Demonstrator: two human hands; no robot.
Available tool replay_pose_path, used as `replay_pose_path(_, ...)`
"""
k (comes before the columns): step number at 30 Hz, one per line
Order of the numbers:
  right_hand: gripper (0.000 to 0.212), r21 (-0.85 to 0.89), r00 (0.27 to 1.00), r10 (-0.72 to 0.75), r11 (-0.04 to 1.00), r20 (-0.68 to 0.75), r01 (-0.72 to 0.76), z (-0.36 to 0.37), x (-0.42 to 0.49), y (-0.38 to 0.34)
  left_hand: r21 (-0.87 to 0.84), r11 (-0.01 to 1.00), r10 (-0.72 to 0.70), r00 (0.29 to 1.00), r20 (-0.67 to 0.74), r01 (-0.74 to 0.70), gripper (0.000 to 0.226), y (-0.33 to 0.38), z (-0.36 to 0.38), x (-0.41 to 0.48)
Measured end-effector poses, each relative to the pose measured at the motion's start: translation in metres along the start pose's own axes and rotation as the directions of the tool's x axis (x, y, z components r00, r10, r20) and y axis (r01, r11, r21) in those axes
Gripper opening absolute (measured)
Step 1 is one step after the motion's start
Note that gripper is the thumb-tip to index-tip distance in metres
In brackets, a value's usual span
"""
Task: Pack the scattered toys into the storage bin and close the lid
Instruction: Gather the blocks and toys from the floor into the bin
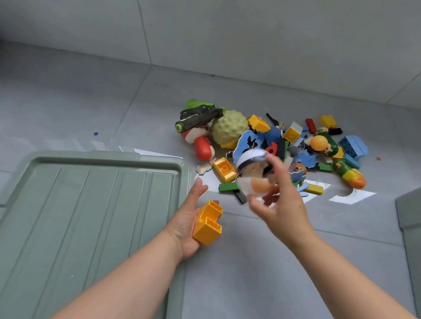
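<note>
Cradling one yellow block [209,222], the left hand [186,223] lies spread; the right hand [285,211] grips one blurred toy figure [255,178].

Both bare forearms outstretched, left grip [183,223] open-palmed, right grip [283,211] blurred, seemingly curled round a toy [260,185].

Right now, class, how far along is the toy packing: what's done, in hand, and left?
Done: little shows; the lid lies off, flat on the floor. In hand: the left hand carries a yellow block, the right hand grips a blurred toy figure. Left: the toy pile on the floor, then closing the lid.
</note>
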State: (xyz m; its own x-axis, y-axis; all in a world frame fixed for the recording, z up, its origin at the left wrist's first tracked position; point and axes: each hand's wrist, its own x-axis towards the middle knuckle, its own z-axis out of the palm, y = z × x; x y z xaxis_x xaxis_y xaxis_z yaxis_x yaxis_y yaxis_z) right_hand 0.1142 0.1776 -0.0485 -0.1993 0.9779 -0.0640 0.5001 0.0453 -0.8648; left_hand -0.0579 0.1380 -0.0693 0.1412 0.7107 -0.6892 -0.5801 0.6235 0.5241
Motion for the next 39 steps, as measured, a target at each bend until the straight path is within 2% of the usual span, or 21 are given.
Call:
replay_pose_path(3, 0.075, -0.005, 0.929, -0.064, 0.997, 0.365, 0.071, 0.003, -0.016, -0.029, 0.138, 0.99, -0.02, 0.984, 0.178, -0.005, 0.083, 0.002, -0.009, -0.004)
replay_pose_path(6, 0.053, -0.093, 0.845, -0.036, 0.991, 0.534, 0.1, 0.003, 0.014, -0.051, 0.119, 0.993, -0.017, 0.978, 0.206, -0.008, 0.078, 0.002, -0.031, -0.007)
replay_pose_path(7, 0.044, -0.101, 0.84, -0.056, 0.986, 0.54, 0.131, 0.006, 0.028, -0.059, 0.122, 0.992, 0.003, 0.982, 0.191, -0.027, 0.078, 0.002, -0.037, -0.008)
replay_pose_path(9, 0.034, -0.1, 0.879, -0.158, 0.969, 0.45, 0.225, 0.019, 0.062, -0.073, 0.114, 0.99, 0.058, 0.986, 0.159, -0.077, 0.08, 0.006, -0.044, -0.01)
replay_pose_path(11, 0.042, -0.257, 0.933, -0.188, 0.927, 0.307, 0.272, 0.041, 0.096, -0.08, 0.064, 0.987, 0.136, 0.984, 0.118, -0.145, 0.083, 0.015, -0.047, -0.014)
replay_pose_path(12, 0.059, -0.397, 0.946, -0.173, 0.876, 0.273, 0.275, 0.054, 0.11, -0.082, 0.041, 0.983, 0.172, 0.981, 0.093, -0.177, 0.084, 0.02, -0.048, -0.016)
replay_pose_path(14, 0.08, -0.646, 0.932, -0.151, 0.684, 0.331, 0.34, 0.077, 0.13, -0.085, 0.011, 0.976, 0.216, 0.975, 0.057, -0.217, 0.083, 0.027, -0.052, -0.023)
replay_pose_path(16, 0.073, -0.758, 0.925, -0.139, 0.537, 0.355, 0.371, 0.089, 0.138, -0.088, -0.003, 0.971, 0.241, 0.97, 0.034, -0.241, 0.079, 0.028, -0.058, -0.028)
replay_pose_path(18, 0.054, -0.78, 0.924, -0.198, 0.496, 0.326, 0.382, 0.087, 0.14, -0.089, -0.003, 0.966, 0.259, 0.966, -0.009, -0.259, 0.081, 0.03, -0.064, -0.032)
replay_pose_path(19, 0.05, -0.76, 0.929, -0.231, 0.535, 0.29, 0.37, 0.081, 0.138, -0.086, 0.0, 0.965, 0.263, 0.965, -0.026, -0.263, 0.082, 0.03, -0.066, -0.032)
replay_pose_path(20, 0.047, -0.697, 0.936, -0.273, 0.628, 0.22, 0.347, 0.074, 0.135, -0.082, -0.001, 0.964, 0.264, 0.964, -0.041, -0.265, 0.082, 0.03, -0.068, -0.031)
replay_pose_path(22, 0.043, -0.463, 0.93, -0.366, 0.819, 0.031, 0.338, 0.054, 0.118, -0.077, -0.008, 0.962, 0.273, 0.96, -0.059, -0.273, 0.082, 0.029, -0.065, -0.029)
replay_pose_path(23, 0.042, -0.371, 0.909, -0.416, 0.85, -0.04, 0.373, 0.042, 0.105, -0.079, -0.01, 0.959, 0.281, 0.957, -0.068, -0.282, 0.085, 0.029, -0.062, -0.028)
replay_pose_path(25, 0.041, -0.317, 0.862, -0.502, 0.831, -0.074, 0.457, 0.017, 0.081, -0.085, -0.033, 0.955, 0.291, 0.952, -0.094, -0.295, 0.091, 0.027, -0.049, -0.022)
replay_pose_path(28, 0.04, -0.444, 0.799, -0.601, 0.717, -0.003, 0.538, -0.033, 0.059, -0.095, -0.099, 0.949, 0.292, 0.952, -0.088, -0.3, 0.093, 0.027, -0.012, -0.016)
replay_pose_path(30, 0.037, -0.534, 0.817, -0.576, 0.687, 0.013, 0.493, -0.078, 0.049, -0.103, -0.078, 0.949, 0.304, 0.952, -0.03, -0.306, 0.094, 0.029, 0.025, -0.016)
replay_pose_path(31, 0.033, -0.548, 0.844, -0.536, 0.711, -0.016, 0.441, -0.106, 0.041, -0.107, -0.06, 0.948, 0.315, 0.949, 0.02, -0.314, 0.088, 0.03, 0.047, -0.017)
replay_pose_path(33, 0.024, -0.524, 0.883, -0.447, 0.791, -0.145, 0.314, -0.172, 0.016, -0.115, -0.052, 0.943, 0.333, 0.933, 0.139, -0.329, 0.073, 0.032, 0.097, -0.022)
replay_pose_path(34, 0.021, -0.487, 0.886, -0.406, 0.834, -0.224, 0.259, -0.208, -0.001, -0.118, -0.045, 0.943, 0.333, 0.919, 0.213, -0.331, 0.072, 0.033, 0.125, -0.028)
replay_pose_path(36, 0.019, -0.389, 0.854, -0.345, 0.902, -0.389, 0.187, -0.278, -0.045, -0.123, 0.029, 0.94, 0.305, 0.878, 0.369, -0.339, 0.077, 0.031, 0.181, -0.037)
replay_pose_path(39, 0.012, -0.271, 0.764, -0.227, 0.96, -0.605, 0.071, -0.369, -0.122, -0.11, 0.203, 0.91, 0.183, 0.789, 0.586, -0.361, 0.061, 0.018, 0.263, -0.058)
